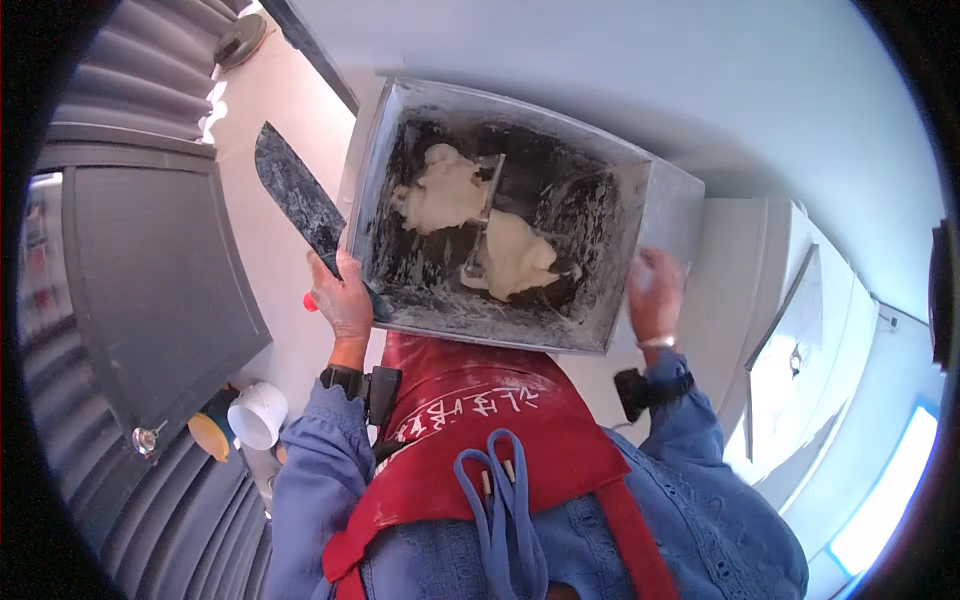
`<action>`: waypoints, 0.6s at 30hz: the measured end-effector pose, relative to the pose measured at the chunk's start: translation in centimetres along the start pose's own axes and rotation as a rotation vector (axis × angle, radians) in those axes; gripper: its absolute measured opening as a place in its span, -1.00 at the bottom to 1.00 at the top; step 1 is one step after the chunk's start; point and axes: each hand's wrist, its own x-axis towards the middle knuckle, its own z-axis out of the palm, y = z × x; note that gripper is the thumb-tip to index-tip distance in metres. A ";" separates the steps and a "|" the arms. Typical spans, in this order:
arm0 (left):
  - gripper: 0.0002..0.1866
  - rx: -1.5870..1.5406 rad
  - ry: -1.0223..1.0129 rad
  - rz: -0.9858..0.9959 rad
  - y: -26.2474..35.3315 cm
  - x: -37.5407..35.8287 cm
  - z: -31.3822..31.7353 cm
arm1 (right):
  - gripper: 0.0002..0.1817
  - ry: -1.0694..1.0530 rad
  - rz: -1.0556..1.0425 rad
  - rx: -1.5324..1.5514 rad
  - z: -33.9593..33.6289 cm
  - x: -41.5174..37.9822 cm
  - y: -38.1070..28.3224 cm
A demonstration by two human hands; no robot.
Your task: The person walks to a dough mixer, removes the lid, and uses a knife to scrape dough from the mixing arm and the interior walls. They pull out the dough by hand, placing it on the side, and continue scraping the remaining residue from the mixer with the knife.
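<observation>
A metal dough mixer tub (pixel 628 215), floury inside, stands in front of me. Two lumps of pale dough (pixel 440 195) lie in it, apart, around a metal mixing bar (pixel 493 188). My left hand (pixel 345 297), at the tub's near left corner, is closed on a broad, dark knife (pixel 300 195) dusted with white. The knife's wide end points up and left, outside the tub; a red tip shows beside my fingers. Close to the tub's right wall is my right hand (pixel 656 292), its fingers curled in; what they hold, if anything, is hidden.
A white bucket (pixel 258 415) and a yellow-rimmed container (pixel 210 435) stand on the floor at lower left. A grey cabinet panel (pixel 160 290) is to the left. White cabinets (pixel 740 250) lie to the right. My red apron (pixel 480 430) touches the tub's near side.
</observation>
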 end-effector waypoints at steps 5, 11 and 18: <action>-0.48 -0.081 -0.034 -0.086 0.9 -0.2 -0.4 | -0.30 -0.625 0.167 -0.085 12.4 8.3 0.2; -0.62 -0.070 -0.039 -0.127 0.5 -0.4 -0.4 | -0.45 -1.093 0.024 -0.273 24.0 8.2 8.0; -0.71 -0.180 -0.059 -0.147 0.7 -0.1 -0.6 | -0.61 -1.134 -0.159 0.513 31.6 7.3 22.1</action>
